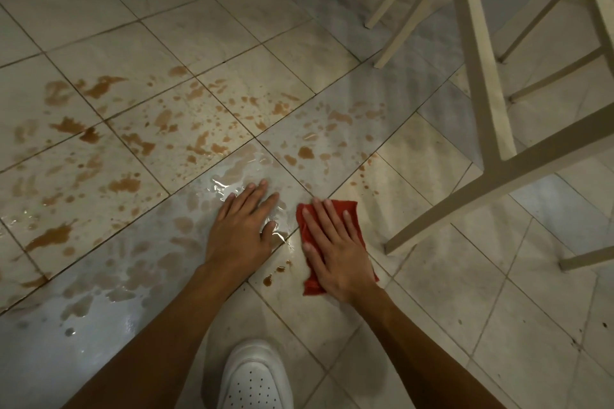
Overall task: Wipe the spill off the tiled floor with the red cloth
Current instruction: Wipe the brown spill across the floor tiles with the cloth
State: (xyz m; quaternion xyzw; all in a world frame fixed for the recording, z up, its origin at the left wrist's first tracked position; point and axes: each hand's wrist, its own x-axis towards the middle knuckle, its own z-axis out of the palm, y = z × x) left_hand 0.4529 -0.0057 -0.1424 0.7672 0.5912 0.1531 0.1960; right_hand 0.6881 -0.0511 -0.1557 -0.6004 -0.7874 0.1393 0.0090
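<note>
Red cloth point(310, 284) is lying flat on the tiled floor point(465, 309), folded into a rough rectangle, right at the near edge of the mess. The right hand point(335, 242) is on top of it, palm down, fingers straight and a bit spread, pressing it to the tile. The left hand point(242, 226) is flat too, fingers straight, planted on a wet tile just beside the cloth. Brown spill point(133, 143) is splattered all over the tiles to the left and ahead. White chair point(481, 76) legs stand off to the right, and a white shoe point(254, 375) pokes in at the bottom.
</note>
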